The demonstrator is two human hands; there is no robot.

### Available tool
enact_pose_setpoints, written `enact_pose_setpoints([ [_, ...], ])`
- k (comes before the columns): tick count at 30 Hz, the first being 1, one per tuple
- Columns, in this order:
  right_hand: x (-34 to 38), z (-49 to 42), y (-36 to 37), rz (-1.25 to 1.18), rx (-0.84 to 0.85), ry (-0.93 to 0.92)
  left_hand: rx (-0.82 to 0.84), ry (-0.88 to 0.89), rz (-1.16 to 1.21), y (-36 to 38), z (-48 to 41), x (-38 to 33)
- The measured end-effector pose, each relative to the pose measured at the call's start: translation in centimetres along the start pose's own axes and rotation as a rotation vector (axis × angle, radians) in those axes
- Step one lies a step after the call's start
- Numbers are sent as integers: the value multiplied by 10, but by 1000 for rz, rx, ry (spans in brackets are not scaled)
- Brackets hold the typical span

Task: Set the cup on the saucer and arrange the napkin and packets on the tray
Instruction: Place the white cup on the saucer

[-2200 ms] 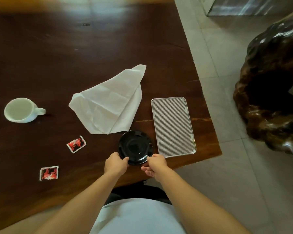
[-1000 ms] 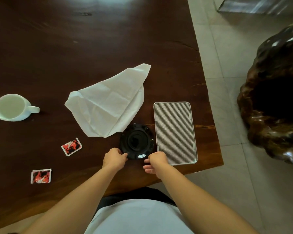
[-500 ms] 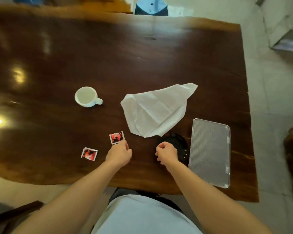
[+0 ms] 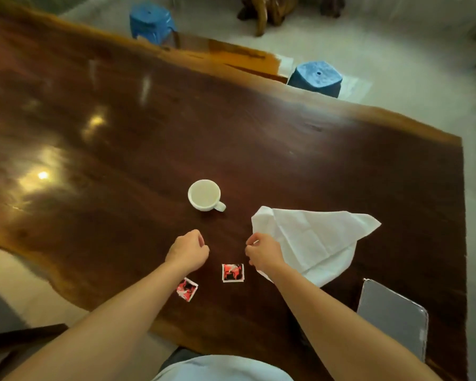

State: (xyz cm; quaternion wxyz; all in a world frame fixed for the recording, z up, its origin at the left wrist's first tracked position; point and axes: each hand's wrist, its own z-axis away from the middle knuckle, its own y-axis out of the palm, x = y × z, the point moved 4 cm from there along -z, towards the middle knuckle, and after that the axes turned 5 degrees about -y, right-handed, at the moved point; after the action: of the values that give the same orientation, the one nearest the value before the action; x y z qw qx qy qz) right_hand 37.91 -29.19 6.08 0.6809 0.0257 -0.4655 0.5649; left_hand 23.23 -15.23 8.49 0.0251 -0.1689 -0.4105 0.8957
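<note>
A white cup [image 4: 205, 195] stands upright on the dark wooden table [image 4: 121, 127], handle pointing right. My left hand [image 4: 188, 250] hovers below it, loosely curled and holding nothing. My right hand [image 4: 263, 253] hangs over the left edge of the crumpled white napkin [image 4: 313, 240], fingers curled, holding nothing that I can see. Two red-and-black packets lie near my wrists: one [image 4: 232, 273] between my hands, one [image 4: 187, 289] partly under my left forearm. The ribbed grey tray [image 4: 393, 314] sits at the lower right. The black saucer is hidden behind my right forearm.
Two blue stools [image 4: 151, 22] [image 4: 315, 78] stand beyond the table's far edge. The table's right edge [image 4: 463, 215] runs close to the tray. Pale tiled floor surrounds the table.
My hands have left the black saucer and moved up and left toward the cup. The camera has swung left and up, so the saucer is out of sight and the far edge shows.
</note>
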Motion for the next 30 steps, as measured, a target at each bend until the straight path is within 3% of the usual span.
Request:
enact_pose_setpoints([
  [6,47,-60,13,64,94,10,28,-29,129,-18,-47,3],
  [20,87,-176,36,230,69,-8,105,-161,395,11,-133,13],
  [30,92,-205,58,184,256,-48,31,-111,517,8,-159,9],
])
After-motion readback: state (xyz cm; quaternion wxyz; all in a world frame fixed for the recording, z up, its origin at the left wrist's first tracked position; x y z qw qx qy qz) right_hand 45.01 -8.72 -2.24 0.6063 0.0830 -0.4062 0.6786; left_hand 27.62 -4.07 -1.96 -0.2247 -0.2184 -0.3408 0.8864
